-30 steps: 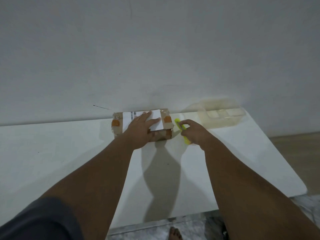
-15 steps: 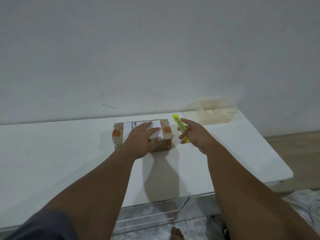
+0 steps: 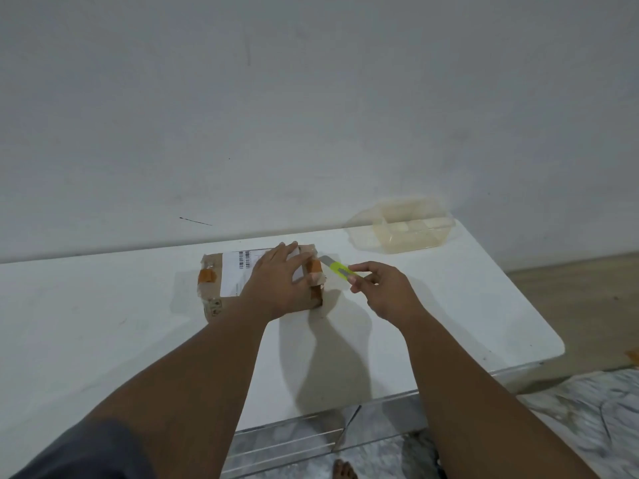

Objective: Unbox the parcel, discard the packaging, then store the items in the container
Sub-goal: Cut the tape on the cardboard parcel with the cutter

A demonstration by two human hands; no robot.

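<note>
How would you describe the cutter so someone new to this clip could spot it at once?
Start at the white table against the wall, then find the taped cardboard parcel under the left hand. Just right of it, the right hand pinches a slim utility knife, blade toward the parcel. It is the only lime-green thing here.

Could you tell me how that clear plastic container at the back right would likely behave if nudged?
The clear container looks thin-walled and empty, so probably light and apt to slide on the smooth white table. Its low, wide shape suggests it would not tip easily.
</note>
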